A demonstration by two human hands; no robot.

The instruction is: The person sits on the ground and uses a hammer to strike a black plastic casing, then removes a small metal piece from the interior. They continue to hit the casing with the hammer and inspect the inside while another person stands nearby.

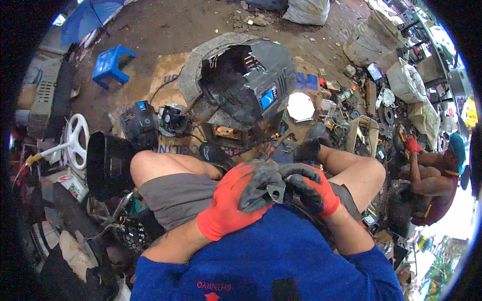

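Observation:
Both of my hands, in red work gloves with black-coated palms and fingers, are together above my lap. My left hand (pixel 246 188) is closed round a small grey metal piece (pixel 275 193) that has a round hole near its end. Most of the piece is hidden by the glove. Close beside it, my right hand (pixel 311 188) has its fingers curled in, touching or nearly touching the left fingertips. What lies inside the right fingers is hidden. Beyond my feet stands a big broken black plastic casing (pixel 271 70) with a jagged opening and a blue label.
A black bin (pixel 108 163) and a white handwheel (pixel 77 142) are at my left. Farther off is a blue stool (pixel 113 65). Scrap parts and a white octagonal plate (pixel 300 107) lie right of the casing. Another person (pixel 434 185) with red gloves sits at the right.

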